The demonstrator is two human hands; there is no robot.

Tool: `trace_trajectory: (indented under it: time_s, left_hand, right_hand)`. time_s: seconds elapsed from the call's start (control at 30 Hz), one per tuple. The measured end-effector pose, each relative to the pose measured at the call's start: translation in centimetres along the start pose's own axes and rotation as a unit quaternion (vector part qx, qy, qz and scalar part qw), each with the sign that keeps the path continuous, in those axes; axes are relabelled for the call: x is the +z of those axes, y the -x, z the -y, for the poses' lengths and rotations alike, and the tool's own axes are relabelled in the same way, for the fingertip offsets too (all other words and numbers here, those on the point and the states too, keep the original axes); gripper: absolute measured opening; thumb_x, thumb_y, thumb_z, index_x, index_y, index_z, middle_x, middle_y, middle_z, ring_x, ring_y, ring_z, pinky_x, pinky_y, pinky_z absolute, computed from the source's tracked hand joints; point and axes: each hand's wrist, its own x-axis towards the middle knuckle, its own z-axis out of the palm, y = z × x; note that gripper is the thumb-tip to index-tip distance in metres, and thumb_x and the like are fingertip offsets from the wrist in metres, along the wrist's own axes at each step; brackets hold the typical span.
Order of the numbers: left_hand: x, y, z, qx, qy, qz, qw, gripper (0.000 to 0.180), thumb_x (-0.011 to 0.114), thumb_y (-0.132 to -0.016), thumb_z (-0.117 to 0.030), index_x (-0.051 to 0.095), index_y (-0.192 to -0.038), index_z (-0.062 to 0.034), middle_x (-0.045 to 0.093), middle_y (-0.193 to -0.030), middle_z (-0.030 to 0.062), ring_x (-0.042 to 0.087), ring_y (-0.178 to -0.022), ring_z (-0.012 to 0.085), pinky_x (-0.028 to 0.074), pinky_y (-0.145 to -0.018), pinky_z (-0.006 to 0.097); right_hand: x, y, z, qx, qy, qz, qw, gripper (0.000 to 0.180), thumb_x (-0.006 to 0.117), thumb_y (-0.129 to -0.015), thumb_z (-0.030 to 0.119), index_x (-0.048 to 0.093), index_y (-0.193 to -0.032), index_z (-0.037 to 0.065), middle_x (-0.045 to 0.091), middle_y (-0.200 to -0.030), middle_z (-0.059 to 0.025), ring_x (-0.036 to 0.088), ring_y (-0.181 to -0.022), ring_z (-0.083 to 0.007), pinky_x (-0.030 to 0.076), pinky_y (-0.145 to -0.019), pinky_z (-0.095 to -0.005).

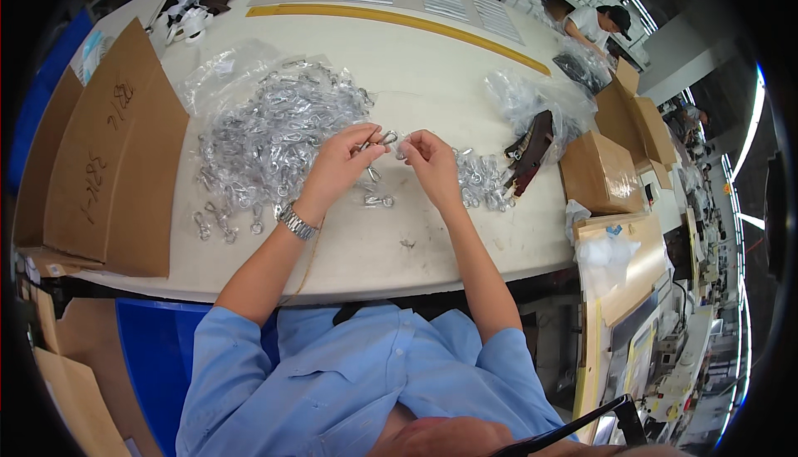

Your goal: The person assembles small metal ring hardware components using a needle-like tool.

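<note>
Left hand (339, 162): grip pinched shut on a metal clasp (381, 138).
Right hand (428, 158): fingers closed on a small clear bag (404, 152), just beside the clasp.
Desk (432, 66): clasp heap (274, 137) left of both hands.

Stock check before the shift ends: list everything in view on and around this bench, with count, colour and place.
pile of small silver metal snap hooks in clear plastic bags: too many to count, silver, table left of centre
smaller heap of bagged hooks: many, silver, right of the hands
loose metal hook: one, silver, table below the hands
dark brown straps: a few, by a clear bag, right
flat cardboard sheet: one, brown, left edge
cardboard boxes: several, brown, right
white table: one
left hand: pinching a hook, metal wristwatch
right hand: pinching clear plastic
</note>
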Motion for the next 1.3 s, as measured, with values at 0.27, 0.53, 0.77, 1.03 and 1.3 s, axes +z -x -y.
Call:
trace_trajectory:
  time_s: [0.27, 0.53, 0.77, 1.03, 1.3]
  left_hand:
    - [0.1, 0.8, -1.9, -0.189, -0.063, 0.095, 0.975, 0.022, 0.077, -0.096, -0.020, 0.078, -0.100, 0.0015, 0.061, -0.069, -0.0038, 0.044, -0.062, 0.0058, 0.036, -0.057, 0.028]
    - [1.0, 0.8, -2.5, -0.202, 0.002, 0.069, 0.977, 0.022, 0.077, -0.097, -0.020, 0.079, -0.098, 0.0018, 0.061, -0.070, -0.0052, 0.042, -0.064, 0.0031, 0.033, -0.056, 0.026]
    - [0.8, 0.9, -3.0, -0.196, -0.004, 0.093, 0.976, 0.020, 0.075, -0.098, -0.018, 0.081, -0.102, 0.0004, 0.063, -0.072, -0.0062, 0.044, -0.064, 0.0021, 0.034, -0.056, 0.025]
    - [0.7, 0.8, -2.8, -0.261, 0.096, 0.056, 0.959, 0.023, 0.074, -0.100, -0.018, 0.079, -0.116, -0.0023, 0.072, -0.093, -0.0049, 0.040, -0.056, -0.0008, 0.031, -0.049, 0.020]
    - [2.5, 2.4, -3.0, -0.127, -0.041, 0.144, 0.980, 0.021, 0.077, -0.095, -0.015, 0.076, -0.107, 0.0018, 0.072, -0.086, 0.0052, 0.053, -0.066, 0.0065, 0.044, -0.060, 0.028]
  right_hand:
    - [-0.2, 3.9, 1.2, 0.000, -0.038, 0.029, 0.999, 0.010, 0.067, -0.101, 0.009, 0.067, -0.098, -0.001, 0.074, -0.089, -0.0063, 0.071, -0.083, -0.0113, 0.058, -0.073, -0.0290]
    - [-1.4, 4.0, -0.3, 0.119, -0.351, 0.009, 0.929, 0.011, 0.067, -0.102, 0.014, 0.067, -0.097, 0.003, 0.072, -0.092, -0.0050, 0.072, -0.085, -0.0136, 0.061, -0.074, -0.0299]
    - [-0.7, 4.9, 1.4, 0.148, -0.274, 0.041, 0.949, 0.014, 0.070, -0.102, 0.017, 0.066, -0.102, 0.004, 0.072, -0.090, -0.0041, 0.072, -0.082, -0.0136, 0.061, -0.071, -0.0285]
    - [-1.4, 5.7, 1.4, 0.043, -0.165, -0.090, 0.981, 0.014, 0.073, -0.100, 0.011, 0.064, -0.100, 0.001, 0.072, -0.091, -0.0045, 0.071, -0.081, -0.0111, 0.057, -0.069, -0.0262]
    - [-0.3, 6.8, 1.2, -0.040, -0.022, -0.133, 0.990, 0.013, 0.074, -0.100, 0.009, 0.063, -0.097, 0.001, 0.071, -0.089, -0.0039, 0.070, -0.080, -0.0109, 0.056, -0.071, -0.0258]
